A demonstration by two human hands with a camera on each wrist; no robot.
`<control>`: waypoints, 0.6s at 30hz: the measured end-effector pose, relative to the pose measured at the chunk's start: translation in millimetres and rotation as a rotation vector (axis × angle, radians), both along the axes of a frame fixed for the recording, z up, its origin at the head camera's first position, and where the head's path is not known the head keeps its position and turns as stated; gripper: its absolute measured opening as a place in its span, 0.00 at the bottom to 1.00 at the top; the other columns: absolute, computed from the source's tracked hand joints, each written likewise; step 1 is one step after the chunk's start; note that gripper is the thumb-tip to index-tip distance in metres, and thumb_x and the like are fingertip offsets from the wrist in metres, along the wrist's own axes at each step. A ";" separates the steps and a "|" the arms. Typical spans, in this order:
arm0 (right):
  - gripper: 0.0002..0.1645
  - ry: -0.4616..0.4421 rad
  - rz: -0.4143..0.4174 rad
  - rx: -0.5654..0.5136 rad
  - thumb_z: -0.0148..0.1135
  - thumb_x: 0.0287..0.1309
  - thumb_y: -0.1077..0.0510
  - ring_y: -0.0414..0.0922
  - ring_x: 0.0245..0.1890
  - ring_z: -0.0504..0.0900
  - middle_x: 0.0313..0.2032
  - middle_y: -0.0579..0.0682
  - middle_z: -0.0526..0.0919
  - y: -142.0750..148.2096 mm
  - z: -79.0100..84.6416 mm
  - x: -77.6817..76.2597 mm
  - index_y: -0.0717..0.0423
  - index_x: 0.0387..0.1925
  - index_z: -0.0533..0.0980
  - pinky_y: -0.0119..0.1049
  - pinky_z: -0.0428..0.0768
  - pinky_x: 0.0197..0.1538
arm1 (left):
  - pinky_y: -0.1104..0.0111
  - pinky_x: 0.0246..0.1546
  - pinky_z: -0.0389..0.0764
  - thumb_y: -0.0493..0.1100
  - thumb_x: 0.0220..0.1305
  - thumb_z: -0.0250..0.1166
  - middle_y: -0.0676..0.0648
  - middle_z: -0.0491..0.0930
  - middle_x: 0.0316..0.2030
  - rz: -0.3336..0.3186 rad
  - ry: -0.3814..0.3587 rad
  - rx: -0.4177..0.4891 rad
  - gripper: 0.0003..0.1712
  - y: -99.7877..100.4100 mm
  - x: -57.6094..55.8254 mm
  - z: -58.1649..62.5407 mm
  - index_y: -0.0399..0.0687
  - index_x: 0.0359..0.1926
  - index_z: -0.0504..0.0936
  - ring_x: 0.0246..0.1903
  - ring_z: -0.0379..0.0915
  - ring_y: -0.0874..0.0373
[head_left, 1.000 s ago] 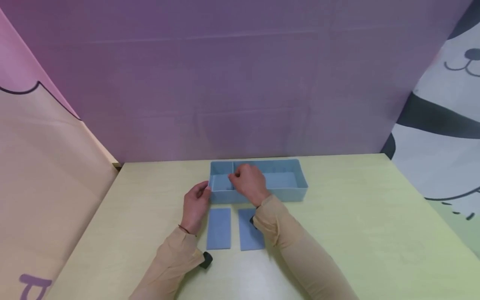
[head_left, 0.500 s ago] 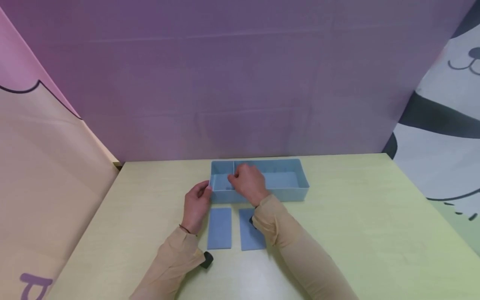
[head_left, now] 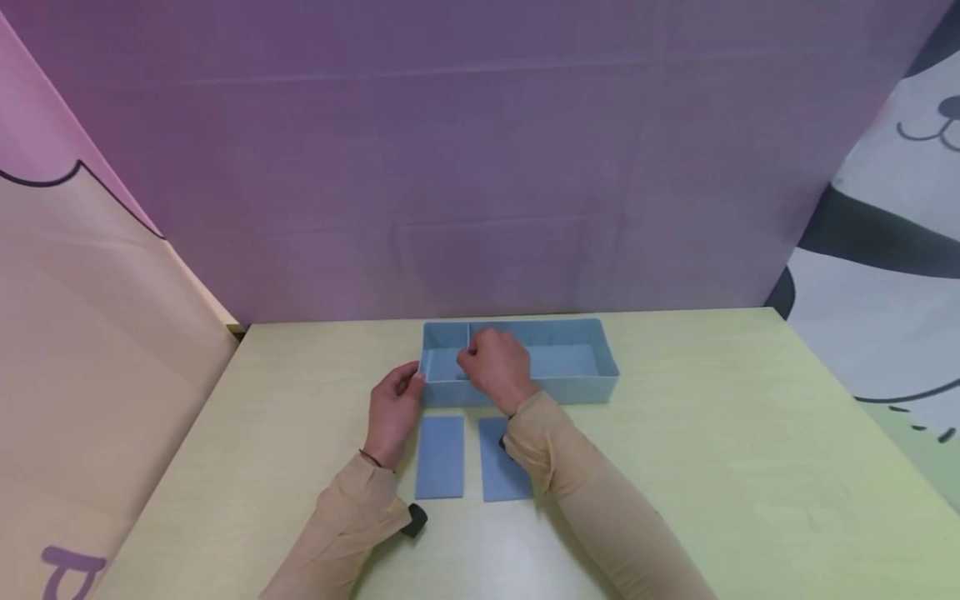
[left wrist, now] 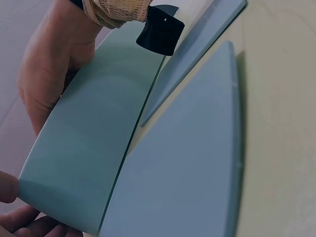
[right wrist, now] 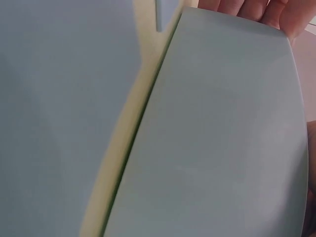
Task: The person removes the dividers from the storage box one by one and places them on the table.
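A light-blue, long open-topped box (head_left: 573, 389) stands on the table, with an upright divider (head_left: 468, 333) near its left end. My right hand (head_left: 498, 367) reaches over the front wall and pinches the divider; its fingertips are partly hidden behind the knuckles. At the box's left end, my left hand (head_left: 393, 414) rests against the end wall, thumb at the front corner. The left wrist view shows the thumb (left wrist: 7, 187) right at the rim of the box. Two flat blue rectangular panels lie before the box, the left panel (head_left: 440, 458) and the right panel (head_left: 501, 475).
The pale wooden table (head_left: 712, 467) extends to both sides. A purple backdrop (head_left: 480, 183) rises behind its far edge. My right sleeve (head_left: 600, 500) covers part of the right panel. A black wrist device (head_left: 414, 521) hangs under the left cuff.
Both hands stay in place at the box, the right at the divider and the left at the end wall. The whole view has shifted very slightly.
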State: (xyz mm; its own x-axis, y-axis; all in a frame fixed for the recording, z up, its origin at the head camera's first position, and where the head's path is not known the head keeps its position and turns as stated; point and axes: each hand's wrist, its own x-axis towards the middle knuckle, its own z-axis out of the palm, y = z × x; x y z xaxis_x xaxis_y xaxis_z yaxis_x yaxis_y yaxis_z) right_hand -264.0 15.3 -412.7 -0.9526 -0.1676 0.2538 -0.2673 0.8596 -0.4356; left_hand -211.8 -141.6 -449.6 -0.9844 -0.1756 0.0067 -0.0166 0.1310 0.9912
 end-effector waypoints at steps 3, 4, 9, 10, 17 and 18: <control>0.26 0.028 -0.008 0.018 0.53 0.50 0.54 0.42 0.06 0.52 0.04 0.43 0.53 -0.7 -1.0 -0.1 0.46 0.03 0.57 0.34 0.45 0.12 | 0.57 0.48 0.71 0.44 0.64 0.54 0.38 0.74 0.49 0.003 0.001 0.002 0.19 0.1 0.2 -0.4 0.40 0.52 0.72 0.44 0.69 0.56; 0.25 0.033 -0.010 0.021 0.53 0.50 0.54 0.42 0.06 0.52 0.04 0.43 0.53 -1.0 -1.2 -0.1 0.46 0.03 0.57 0.34 0.45 0.12 | 0.57 0.48 0.72 0.44 0.64 0.53 0.38 0.74 0.49 0.003 0.006 0.002 0.19 0.0 0.1 -0.7 0.40 0.52 0.72 0.44 0.69 0.56; 0.25 0.046 -0.008 0.022 0.52 0.50 0.55 0.42 0.06 0.52 0.04 0.43 0.53 -1.5 -2.1 0.1 0.46 0.03 0.57 0.34 0.45 0.12 | 0.57 0.47 0.72 0.43 0.64 0.53 0.37 0.75 0.49 0.014 0.011 -0.004 0.18 0.5 -0.1 -1.3 0.40 0.52 0.72 0.43 0.69 0.56; 0.25 0.048 -0.009 0.022 0.52 0.50 0.55 0.42 0.06 0.52 0.04 0.43 0.53 -1.6 -2.2 0.1 0.46 0.03 0.57 0.34 0.45 0.12 | 0.57 0.47 0.72 0.44 0.64 0.53 0.38 0.75 0.48 0.016 0.010 -0.006 0.18 0.5 -0.1 -1.2 0.40 0.52 0.72 0.43 0.69 0.56; 0.24 0.047 -0.020 0.005 0.52 0.49 0.56 0.42 0.06 0.53 0.04 0.43 0.53 -1.9 -2.0 1.0 0.47 0.03 0.57 0.34 0.46 0.12 | 0.58 0.47 0.72 0.44 0.63 0.54 0.39 0.75 0.48 0.016 0.003 0.006 0.18 1.0 -0.2 -0.4 0.40 0.52 0.72 0.43 0.69 0.56; 0.24 0.051 -0.023 0.004 0.52 0.49 0.56 0.42 0.06 0.53 0.04 0.43 0.53 -2.0 -1.9 1.0 0.47 0.03 0.57 0.34 0.46 0.12 | 0.58 0.47 0.72 0.44 0.63 0.54 0.39 0.75 0.48 0.016 0.004 0.006 0.18 1.0 -0.3 -0.5 0.40 0.52 0.72 0.43 0.69 0.56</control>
State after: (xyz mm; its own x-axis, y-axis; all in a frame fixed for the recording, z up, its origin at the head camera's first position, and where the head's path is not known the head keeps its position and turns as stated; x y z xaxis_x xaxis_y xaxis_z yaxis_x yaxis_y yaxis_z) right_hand -263.0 13.3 -414.6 -0.9422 -0.1473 0.3010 -0.2692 0.8676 -0.4182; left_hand -212.1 -140.6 -450.1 -0.9815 -0.1912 0.0100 -0.0141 0.1244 0.9921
